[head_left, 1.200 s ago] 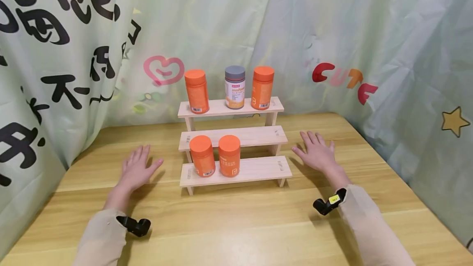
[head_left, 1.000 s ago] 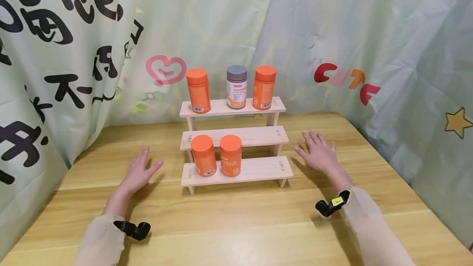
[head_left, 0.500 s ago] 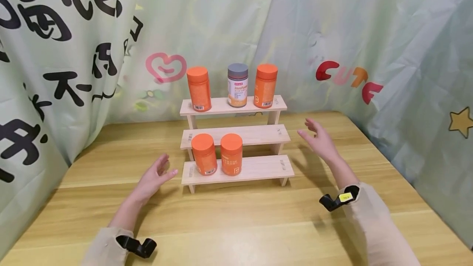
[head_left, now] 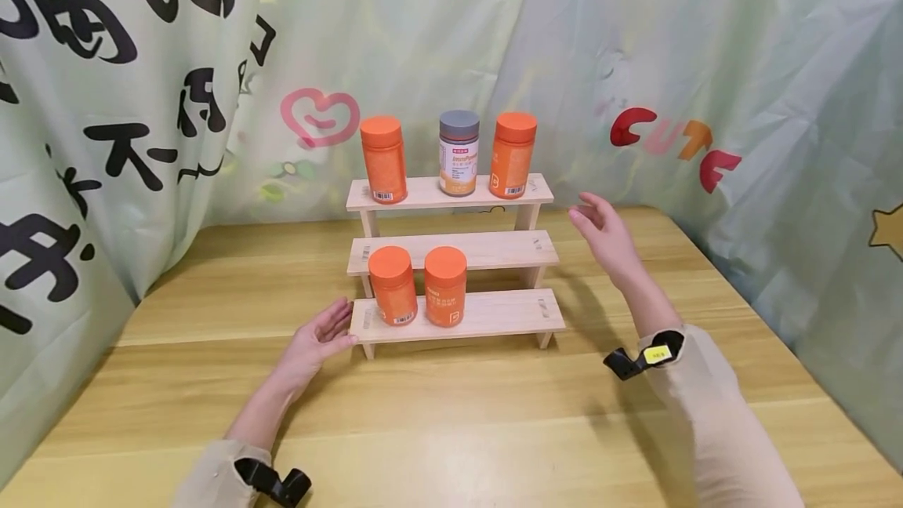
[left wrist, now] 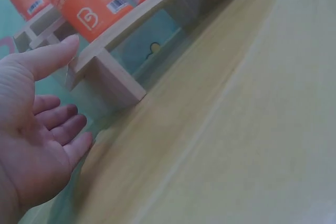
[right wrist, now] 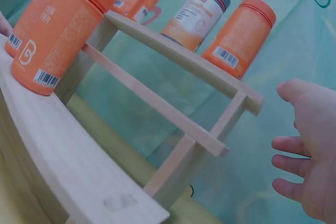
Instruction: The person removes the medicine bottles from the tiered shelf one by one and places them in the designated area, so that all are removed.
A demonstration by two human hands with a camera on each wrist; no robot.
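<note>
Orange bottles: 4, between left grip and right grip
Grey-capped bottle: 1
Wooden stand: 1
Grips: both kinda wide
Surface: wood, below them
Curtain: beyond both

head view above, facing forward-down; wrist views close, tilted, sharing wooden stand; left one, hazy, seems lower.

Three jars up on the back tier, two jars on the front tier, leftward; left hand at the stand's left end, right hand off its right, curtain behind.
</note>
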